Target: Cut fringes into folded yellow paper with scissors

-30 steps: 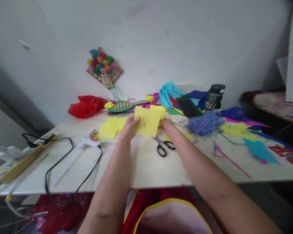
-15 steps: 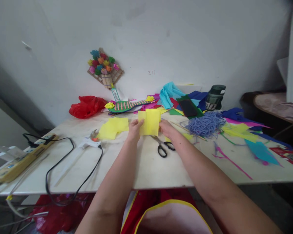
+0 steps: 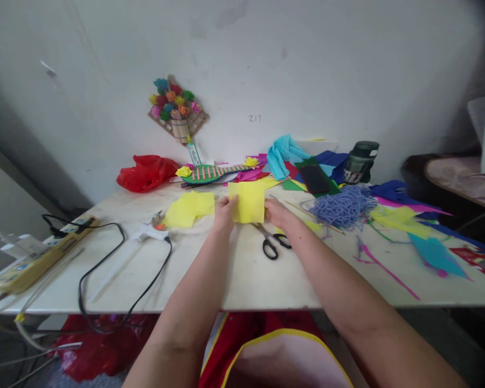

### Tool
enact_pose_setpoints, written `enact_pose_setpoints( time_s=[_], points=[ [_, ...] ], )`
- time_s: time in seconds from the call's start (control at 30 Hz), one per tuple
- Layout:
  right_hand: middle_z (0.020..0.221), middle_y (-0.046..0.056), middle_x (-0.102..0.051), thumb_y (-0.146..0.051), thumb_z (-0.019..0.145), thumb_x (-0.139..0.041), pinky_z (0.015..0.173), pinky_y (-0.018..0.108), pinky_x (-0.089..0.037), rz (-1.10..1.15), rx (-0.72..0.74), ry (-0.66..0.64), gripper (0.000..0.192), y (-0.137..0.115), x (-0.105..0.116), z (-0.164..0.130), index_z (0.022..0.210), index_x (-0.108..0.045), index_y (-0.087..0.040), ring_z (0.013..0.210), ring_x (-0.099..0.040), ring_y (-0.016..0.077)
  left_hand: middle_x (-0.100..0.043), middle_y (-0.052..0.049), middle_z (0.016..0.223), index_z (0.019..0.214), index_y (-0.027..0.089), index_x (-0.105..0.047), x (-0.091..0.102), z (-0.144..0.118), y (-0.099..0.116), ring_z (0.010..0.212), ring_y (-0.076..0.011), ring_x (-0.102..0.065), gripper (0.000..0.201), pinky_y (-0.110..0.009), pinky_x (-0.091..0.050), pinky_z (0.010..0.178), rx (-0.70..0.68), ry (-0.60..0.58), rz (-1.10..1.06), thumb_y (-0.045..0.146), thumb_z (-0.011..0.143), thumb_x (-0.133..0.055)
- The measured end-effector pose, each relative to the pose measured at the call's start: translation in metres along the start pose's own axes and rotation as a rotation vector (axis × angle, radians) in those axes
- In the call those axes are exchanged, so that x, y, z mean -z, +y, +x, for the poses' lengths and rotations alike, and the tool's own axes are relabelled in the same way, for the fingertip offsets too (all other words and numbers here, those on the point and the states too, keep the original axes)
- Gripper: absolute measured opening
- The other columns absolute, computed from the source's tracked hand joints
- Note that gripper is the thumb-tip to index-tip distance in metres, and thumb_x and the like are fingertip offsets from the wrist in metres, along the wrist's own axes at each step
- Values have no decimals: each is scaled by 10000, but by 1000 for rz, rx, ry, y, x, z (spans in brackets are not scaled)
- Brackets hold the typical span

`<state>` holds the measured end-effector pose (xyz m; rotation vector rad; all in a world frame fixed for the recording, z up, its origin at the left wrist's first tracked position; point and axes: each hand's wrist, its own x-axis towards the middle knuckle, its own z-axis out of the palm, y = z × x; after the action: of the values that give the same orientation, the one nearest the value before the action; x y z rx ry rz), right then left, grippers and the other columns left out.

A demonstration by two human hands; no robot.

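Note:
A rectangle of yellow paper (image 3: 248,202) is held up between my two hands, above the middle of the table. My left hand (image 3: 225,210) pinches its left edge, thumb in front. At the right edge, my right hand (image 3: 275,210) is closed on the paper, its fingertips partly behind the sheet. Just below the paper lie scissors (image 3: 271,242) with black handles, their blades partly hidden under it. More yellow paper pieces (image 3: 189,209) lie flat to the left of my left hand.
To the left are a white glue gun (image 3: 147,233) with a black cord and a power strip (image 3: 44,258). A tangle of purple yarn (image 3: 343,207), a phone (image 3: 314,178) and a dark jar (image 3: 360,161) stand or lie right. A red plastic bag (image 3: 146,172) sits at the back left.
The yellow paper, which showed a vertical fold or overlap between two panels, now looks like one flat, even sheet. Both hands stay at its edges. The view has shifted slightly.

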<state>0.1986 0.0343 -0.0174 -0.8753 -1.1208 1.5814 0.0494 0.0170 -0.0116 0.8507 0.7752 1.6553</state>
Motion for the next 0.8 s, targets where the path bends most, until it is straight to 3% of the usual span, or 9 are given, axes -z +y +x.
enact_pose_setpoints(
  time_s=[0.33,0.4,0.57,0.8],
  points=[
    [619,62,-667,-137,735,-421,610,272,-501,53,-127,72,231,-13,-11,-10,825,-632,-110,613,-630,163,-601,-1,565,607,159,-499,-2,-1,0,487,-116,-552,363,-237,-415,491,-20,69,-7,355,449,-760],
    [671,78,-677,-250,787,-412,642,292,-504,79,-113,48,261,-17,-13,-13,851,-627,-117,672,-638,180,-586,8,543,588,161,-475,-2,-1,0,478,-110,-542,385,-237,-413,488,-17,102,0,365,433,-761],
    [771,110,-682,-597,788,-311,699,344,-500,100,-106,-64,565,-19,-10,-16,902,-617,-135,799,-635,217,-555,24,513,573,163,-444,-2,0,-1,455,-97,-519,402,-235,-409,486,-12,158,16,373,426,-754],
    [863,72,-682,-489,774,-456,684,334,-510,89,-67,-78,412,-14,-8,-14,1004,-586,-174,808,-633,198,-557,24,536,614,166,-464,2,4,-4,487,-106,-533,357,-249,-424,517,-10,168,-1,343,462,-733]
  ],
)
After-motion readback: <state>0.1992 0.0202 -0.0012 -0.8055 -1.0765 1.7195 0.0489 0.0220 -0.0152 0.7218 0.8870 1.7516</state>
